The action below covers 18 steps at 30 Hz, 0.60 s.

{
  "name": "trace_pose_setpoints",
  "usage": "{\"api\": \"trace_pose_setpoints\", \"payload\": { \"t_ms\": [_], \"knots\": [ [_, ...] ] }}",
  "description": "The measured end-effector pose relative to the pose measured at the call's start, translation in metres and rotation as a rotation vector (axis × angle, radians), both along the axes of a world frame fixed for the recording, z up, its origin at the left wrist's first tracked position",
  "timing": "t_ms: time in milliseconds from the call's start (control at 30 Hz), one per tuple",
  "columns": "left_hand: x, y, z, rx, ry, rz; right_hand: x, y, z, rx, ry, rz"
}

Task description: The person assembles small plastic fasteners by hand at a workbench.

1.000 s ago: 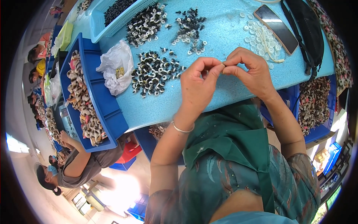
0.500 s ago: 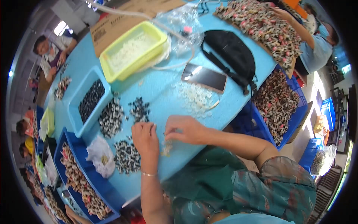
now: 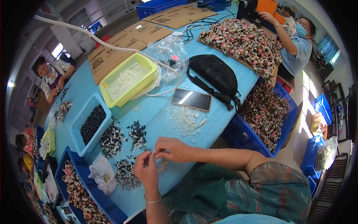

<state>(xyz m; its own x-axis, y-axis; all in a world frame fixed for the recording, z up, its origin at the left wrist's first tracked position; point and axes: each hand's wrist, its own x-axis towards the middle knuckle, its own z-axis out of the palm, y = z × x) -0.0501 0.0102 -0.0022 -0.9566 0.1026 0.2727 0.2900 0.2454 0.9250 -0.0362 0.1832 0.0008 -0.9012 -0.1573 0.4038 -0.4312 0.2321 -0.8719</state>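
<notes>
Above the near edge of the blue table, my left hand and my right hand meet, fingertips pinched together. A small piece may be between them, but it is too small to make out. Beside my left hand lies a pile of small black-and-white parts, and a second black-and-white pile lies farther off. Small black parts form a heap beyond my hands. A few tiny tan pieces lie under my right hand. Clear round discs are scattered to the right, with a pale loop among them.
A light-blue basket holds black parts; a yellow basket holds whitish ones. A phone, a black bag and a crumpled white plastic bag lie around. Blue bins flank the table. Co-workers sit at far left and right.
My hands have come together, and the fingertips now touch. The right hand moved left toward the left one. The whole view has shifted, showing more of the table's far side.
</notes>
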Motion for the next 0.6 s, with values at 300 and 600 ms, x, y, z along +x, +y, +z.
{"api": "trace_pose_setpoints", "payload": {
  "t_ms": [300, 600],
  "knots": [
    [0.003, -0.004, 0.001, 0.176, -0.14, -0.039, 0.006, -0.001, 0.006, -0.013, 0.059, -0.008],
    [0.016, -0.009, -0.001, 0.212, -0.161, -0.066, 0.013, -0.004, 0.005, -0.056, 0.005, 0.003]
  ]
}}
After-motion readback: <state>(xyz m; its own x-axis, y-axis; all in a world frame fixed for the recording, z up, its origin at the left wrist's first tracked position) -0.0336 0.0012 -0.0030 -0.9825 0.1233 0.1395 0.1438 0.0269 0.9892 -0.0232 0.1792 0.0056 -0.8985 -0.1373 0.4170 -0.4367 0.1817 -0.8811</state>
